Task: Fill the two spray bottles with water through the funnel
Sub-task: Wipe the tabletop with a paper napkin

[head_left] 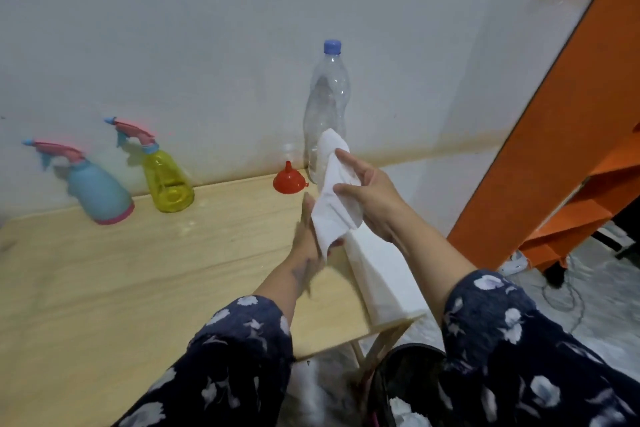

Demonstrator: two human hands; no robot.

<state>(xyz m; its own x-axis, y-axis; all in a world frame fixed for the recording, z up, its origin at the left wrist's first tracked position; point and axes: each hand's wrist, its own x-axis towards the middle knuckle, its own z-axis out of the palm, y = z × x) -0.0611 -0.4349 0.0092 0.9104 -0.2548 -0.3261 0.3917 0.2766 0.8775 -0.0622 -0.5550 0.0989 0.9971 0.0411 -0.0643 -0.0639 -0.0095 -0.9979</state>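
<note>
White cloth (334, 198) held by right hand (372, 198); left hand (306, 232) flat against it.

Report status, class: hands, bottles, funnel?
Both hands on white cloth. Spray bottles capped, by wall. Funnel upside down on table.

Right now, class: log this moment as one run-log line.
hands: both wiping with white cloth | spray bottles: blue, yellow capped | funnel: inverted on table | water bottle: capped
</note>
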